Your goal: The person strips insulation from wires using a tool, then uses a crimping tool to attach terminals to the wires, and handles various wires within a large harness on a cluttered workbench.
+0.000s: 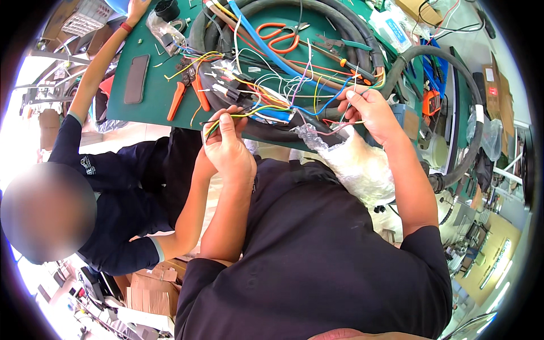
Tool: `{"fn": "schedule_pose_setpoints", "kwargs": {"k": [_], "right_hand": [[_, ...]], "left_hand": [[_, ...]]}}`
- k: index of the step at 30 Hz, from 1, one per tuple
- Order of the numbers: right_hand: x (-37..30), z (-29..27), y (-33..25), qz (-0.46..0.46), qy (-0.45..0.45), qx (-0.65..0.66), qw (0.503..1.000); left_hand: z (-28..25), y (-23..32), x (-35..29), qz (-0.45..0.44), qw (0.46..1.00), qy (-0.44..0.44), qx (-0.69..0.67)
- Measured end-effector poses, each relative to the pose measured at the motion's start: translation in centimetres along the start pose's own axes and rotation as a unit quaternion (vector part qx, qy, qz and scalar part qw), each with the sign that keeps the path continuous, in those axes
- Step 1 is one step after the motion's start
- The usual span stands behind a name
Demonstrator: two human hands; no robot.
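Note:
My left hand [231, 144] pinches yellow-green wires [266, 109] between thumb and fingers, near the table's front edge. To the right, my right hand [373, 110] is closed on thin wires [331, 131], some pinkish and some pale. Both sets run toward the end of a thick black cable [310, 122], where many coloured wires fan out. Clear plastic and white wrapping [360, 167] surround the cable below my right hand. Left of the wire bundle lie orange-handled wire strippers [190, 90]. Farther back are orange-handled scissors [277, 38] and a screwdriver [356, 69].
A co-worker's forearm [192, 212] reaches in beside my left arm; their other hand [136, 10] rests at the table's far left. A phone [136, 79] lies on the green table [164, 113]. Heavy black cable [479, 130] loops past the right edge, near an orange device [431, 103].

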State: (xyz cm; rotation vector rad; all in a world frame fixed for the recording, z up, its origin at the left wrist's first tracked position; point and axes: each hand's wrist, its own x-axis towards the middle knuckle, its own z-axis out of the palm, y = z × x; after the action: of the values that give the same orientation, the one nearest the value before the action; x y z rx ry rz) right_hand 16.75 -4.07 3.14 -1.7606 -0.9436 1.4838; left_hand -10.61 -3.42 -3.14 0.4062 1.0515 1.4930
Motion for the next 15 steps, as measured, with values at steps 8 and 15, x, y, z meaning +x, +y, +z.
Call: {"fn": "schedule_pose_setpoints", "kwargs": {"k": [8,15], "right_hand": [[0.00,0.04,-0.02,0.005,0.000,0.006,1.000],[0.12,-0.05,0.11,0.006,-0.007,0.005,1.000]], "left_hand": [[-0.01,-0.34,-0.51,0.055,0.998,-0.019,0.021],[0.27,-0.02,-0.45,0.042,0.999,-0.010,0.011]]}}
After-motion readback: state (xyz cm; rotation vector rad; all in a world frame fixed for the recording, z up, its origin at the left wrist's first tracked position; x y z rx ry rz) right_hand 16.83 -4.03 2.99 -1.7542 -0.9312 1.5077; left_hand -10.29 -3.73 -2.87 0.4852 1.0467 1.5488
